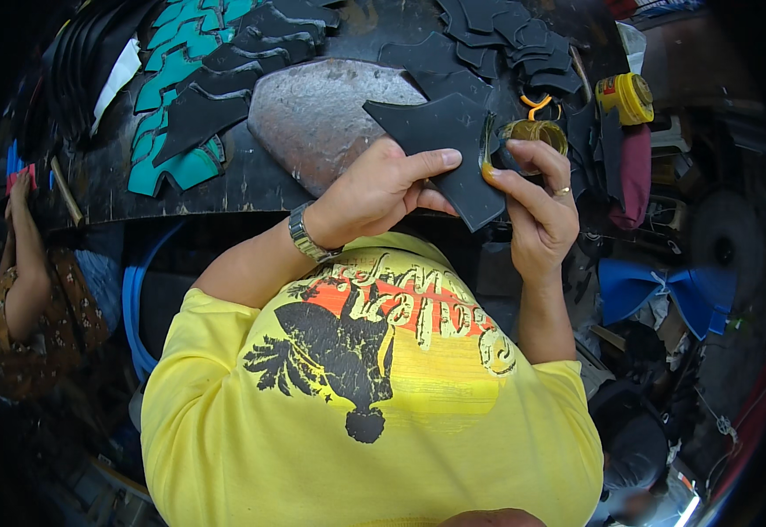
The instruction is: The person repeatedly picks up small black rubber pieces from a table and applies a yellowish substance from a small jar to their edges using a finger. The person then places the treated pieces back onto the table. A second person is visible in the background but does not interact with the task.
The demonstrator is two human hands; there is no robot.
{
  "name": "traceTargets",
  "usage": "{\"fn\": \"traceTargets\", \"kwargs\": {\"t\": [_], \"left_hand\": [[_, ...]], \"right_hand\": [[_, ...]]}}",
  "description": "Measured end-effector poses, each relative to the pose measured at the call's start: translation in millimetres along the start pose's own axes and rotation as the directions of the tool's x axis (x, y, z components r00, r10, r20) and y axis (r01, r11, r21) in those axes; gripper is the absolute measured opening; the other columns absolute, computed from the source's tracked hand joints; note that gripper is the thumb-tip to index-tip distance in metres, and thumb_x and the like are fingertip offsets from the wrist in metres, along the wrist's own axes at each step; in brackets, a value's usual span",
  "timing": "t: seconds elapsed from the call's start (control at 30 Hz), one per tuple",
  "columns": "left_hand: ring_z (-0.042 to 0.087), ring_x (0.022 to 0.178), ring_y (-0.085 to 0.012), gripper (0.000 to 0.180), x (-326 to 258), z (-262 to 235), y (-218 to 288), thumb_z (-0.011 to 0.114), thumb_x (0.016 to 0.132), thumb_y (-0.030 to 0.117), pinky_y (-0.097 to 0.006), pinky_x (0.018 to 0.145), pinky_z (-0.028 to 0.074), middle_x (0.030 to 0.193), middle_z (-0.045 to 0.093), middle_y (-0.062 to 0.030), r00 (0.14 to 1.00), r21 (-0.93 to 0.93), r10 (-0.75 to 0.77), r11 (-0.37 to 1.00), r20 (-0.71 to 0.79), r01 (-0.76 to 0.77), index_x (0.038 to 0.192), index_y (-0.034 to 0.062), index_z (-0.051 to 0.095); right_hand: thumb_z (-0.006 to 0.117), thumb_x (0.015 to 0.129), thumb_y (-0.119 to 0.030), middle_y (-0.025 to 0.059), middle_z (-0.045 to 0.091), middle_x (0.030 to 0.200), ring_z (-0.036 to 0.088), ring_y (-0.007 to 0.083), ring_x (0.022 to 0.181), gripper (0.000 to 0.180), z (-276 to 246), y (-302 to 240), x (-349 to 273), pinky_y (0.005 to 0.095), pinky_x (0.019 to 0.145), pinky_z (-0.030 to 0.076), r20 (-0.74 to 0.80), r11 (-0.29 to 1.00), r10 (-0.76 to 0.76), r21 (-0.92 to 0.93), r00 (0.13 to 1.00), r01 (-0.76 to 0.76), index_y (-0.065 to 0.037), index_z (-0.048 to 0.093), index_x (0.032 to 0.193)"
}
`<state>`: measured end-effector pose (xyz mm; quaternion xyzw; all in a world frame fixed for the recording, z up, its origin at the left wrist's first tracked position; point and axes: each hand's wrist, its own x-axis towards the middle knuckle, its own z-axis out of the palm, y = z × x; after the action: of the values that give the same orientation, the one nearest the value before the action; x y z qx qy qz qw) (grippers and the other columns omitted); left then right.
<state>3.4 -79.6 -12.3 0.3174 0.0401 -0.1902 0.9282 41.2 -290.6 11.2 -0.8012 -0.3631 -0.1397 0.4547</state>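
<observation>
A flat black piece (440, 127), like cut leather or sheet material, is pinched in my left hand (379, 189), thumb on top and fingers beneath. The piece is tilted, one corner pointing toward me. My right hand (541, 198) is at its right edge, index fingertip touching there. That edge shines wet, and yellowish glue shows on the fingertip. The other fingers of this hand are bent and spread apart; its thumb is hidden. Just behind them sits a round pot (537, 133) with amber, glue-like residue.
A large grey-brown stone slab (326, 114) lies on the dark table (216, 200). Overlapping teal pieces (172, 176) and black pieces (532, 44) cover its far side. A yellow tub (626, 97) stands at the right. Another person's arm (27, 237) reaches the table at far left.
</observation>
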Motion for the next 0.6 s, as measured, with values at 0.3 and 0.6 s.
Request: {"fn": "traceTargets", "kwargs": {"t": [0.3,0.6], "left_hand": [[0.073,0.091,-0.0236,0.029,11,-5,6,0.056,0.101,0.013,-0.032,0.076,0.064,0.106,0.071,-0.0166,0.99,-0.011,0.095,0.995,-0.104,-0.097,0.115,-0.0119,0.063],[0.072,0.093,-0.0213,0.029,10,-3,0,0.057,0.101,0.013,-0.031,0.078,0.063,0.111,0.07,-0.0166,0.987,0.002,0.114,0.993,-0.117,-0.114,0.115,-0.0116,0.062]], "right_hand": [[0.068,0.069,0.014,0.0097,0.064,0.114,0.059,0.031,0.105,0.041,-15,-14,-10,0.0401,0.092,0.047,-0.052,0.95,-0.164,-0.278,0.985,0.144,-0.014,0.079,0.097],[0.068,0.076,0.008,0.0082,0.06,0.126,0.053,0.0288,0.116,0.045,6,-6,-6,0.0414,0.095,0.043,-0.011,0.834,-0.212,-0.522,0.977,0.175,-0.016,0.076,0.113]]}}
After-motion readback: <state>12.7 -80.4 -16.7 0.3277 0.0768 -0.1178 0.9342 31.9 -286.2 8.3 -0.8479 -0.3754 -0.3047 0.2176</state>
